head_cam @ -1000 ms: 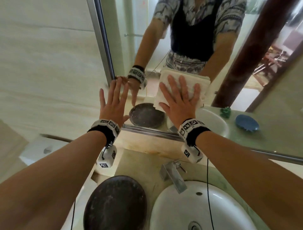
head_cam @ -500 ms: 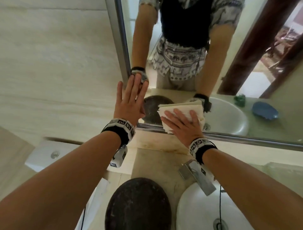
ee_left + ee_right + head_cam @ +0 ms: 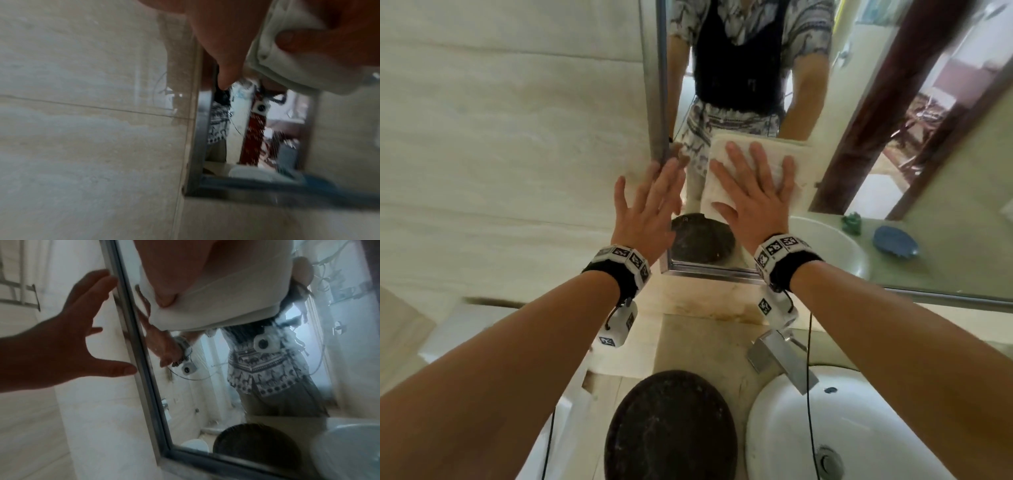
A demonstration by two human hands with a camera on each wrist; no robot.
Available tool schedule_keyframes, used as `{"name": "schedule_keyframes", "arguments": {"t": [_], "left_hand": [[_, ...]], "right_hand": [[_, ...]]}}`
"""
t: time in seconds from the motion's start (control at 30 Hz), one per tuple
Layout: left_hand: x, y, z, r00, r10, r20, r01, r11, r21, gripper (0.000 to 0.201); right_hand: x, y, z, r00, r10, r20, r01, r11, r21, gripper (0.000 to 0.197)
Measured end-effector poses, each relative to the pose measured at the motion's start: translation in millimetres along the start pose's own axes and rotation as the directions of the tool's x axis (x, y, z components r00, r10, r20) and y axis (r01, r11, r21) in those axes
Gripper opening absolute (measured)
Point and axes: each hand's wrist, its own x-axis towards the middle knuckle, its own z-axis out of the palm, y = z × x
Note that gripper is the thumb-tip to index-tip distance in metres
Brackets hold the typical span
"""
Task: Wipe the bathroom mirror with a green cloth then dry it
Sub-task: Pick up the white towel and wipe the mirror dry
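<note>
The wall mirror point(image 3: 859, 85) has a metal frame point(image 3: 659, 85). A folded white cloth point(image 3: 803, 161) lies flat against the glass near the mirror's lower left corner. My right hand point(image 3: 753, 192) presses it there with straight, spread fingers. The right wrist view shows the same cloth point(image 3: 226, 305) under my palm point(image 3: 185, 264). My left hand point(image 3: 650, 202) is open, its spread fingers lying over the mirror's left frame edge; it holds nothing. It shows again as the left hand point(image 3: 68, 337) beside the frame. The left wrist view is blurred, with the cloth point(image 3: 287, 65) at the upper right.
Below the mirror are a white basin point(image 3: 842, 428), a chrome tap point(image 3: 780, 359) and a dark round lid point(image 3: 671, 428) on the counter. The glass reflects a small green thing point(image 3: 852, 222) and a blue dish point(image 3: 896, 241). Tiled wall point(image 3: 500, 137) fills the left.
My right hand has slid the white cloth up the glass from the mirror's bottom edge. The left hand stays at the left frame edge.
</note>
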Motion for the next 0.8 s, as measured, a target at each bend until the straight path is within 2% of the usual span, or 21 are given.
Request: {"name": "schedule_keyframes", "arguments": {"t": [0.07, 0.17, 0.37, 0.53, 0.67, 0.8], "left_hand": [[6.3, -15.9, -5.7, 0.994, -0.104, 0.025, 0.106, 0.993, -0.055, 0.125], [14.6, -40.4, -5.5, 0.989, -0.099, 0.113, 0.108, 0.991, -0.078, 0.148], [13.7, -47.1, 15.2, 0.991, -0.079, 0.106, 0.087, 0.993, -0.074, 0.147], [10.7, -51.1, 19.9, 0.995, -0.045, 0.084, 0.050, 0.997, -0.055, 0.146], [9.0, -50.8, 20.9, 0.994, -0.046, 0.099, 0.050, 0.998, -0.039, 0.143], [9.7, -49.5, 21.5, 0.993, -0.051, 0.102, 0.052, 0.999, -0.007, 0.142]], "right_hand": [[13.4, -3.3, -7.5, 0.999, 0.028, -0.032, -0.027, 0.999, 0.018, 0.068], [19.0, -8.4, -7.6, 0.999, 0.022, -0.043, -0.022, 1.000, 0.007, 0.067], [9.5, -17.6, 19.3, 0.998, -0.007, -0.065, 0.005, 0.999, -0.038, 0.061], [-24.5, -52.9, 68.8, 0.985, -0.170, 0.040, 0.171, 0.985, -0.036, 0.073], [-56.0, -79.4, 102.8, 0.991, -0.119, 0.058, 0.121, 0.992, -0.032, 0.082], [-87.8, -78.0, 122.4, 0.966, -0.228, 0.124, 0.237, 0.970, -0.058, 0.084]]}}
